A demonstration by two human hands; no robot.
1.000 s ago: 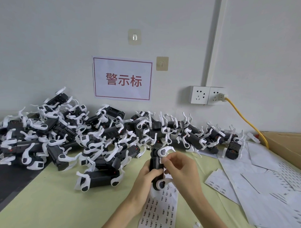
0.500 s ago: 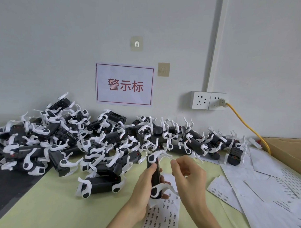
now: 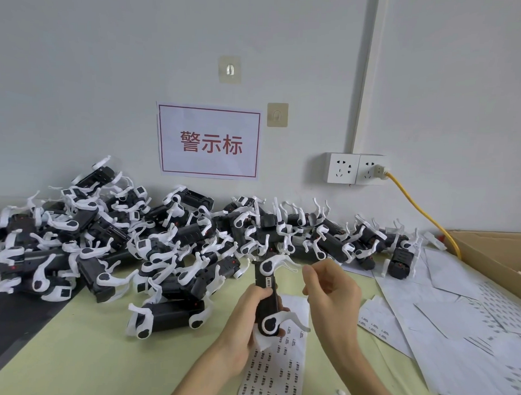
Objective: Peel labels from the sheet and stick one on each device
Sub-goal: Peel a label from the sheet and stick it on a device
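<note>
A big pile [image 3: 151, 240] of devices lies along the wall behind the label sheet [image 3: 276, 372] on the table [image 3: 70, 353]. Above the sheet, my left hand [image 3: 246, 318] grips one device [image 3: 268, 298] upright. Just right of it, my right hand [image 3: 332, 291] hangs with fingers loosely curled; whether it pinches a label I cannot tell.

I see both forearms entering from six o'clock, bare, angled up toward centre. Left hand [image 3: 247, 321] sits at about seven o'clock of centre, fingers and thumb curled round the device [image 3: 268, 298], holding it upright. Right hand [image 3: 331, 291] hovers just at three o'clock of it, not touching, fingers loosely bent, thumb and forefinger tips close together, wrist bent slightly.
</note>
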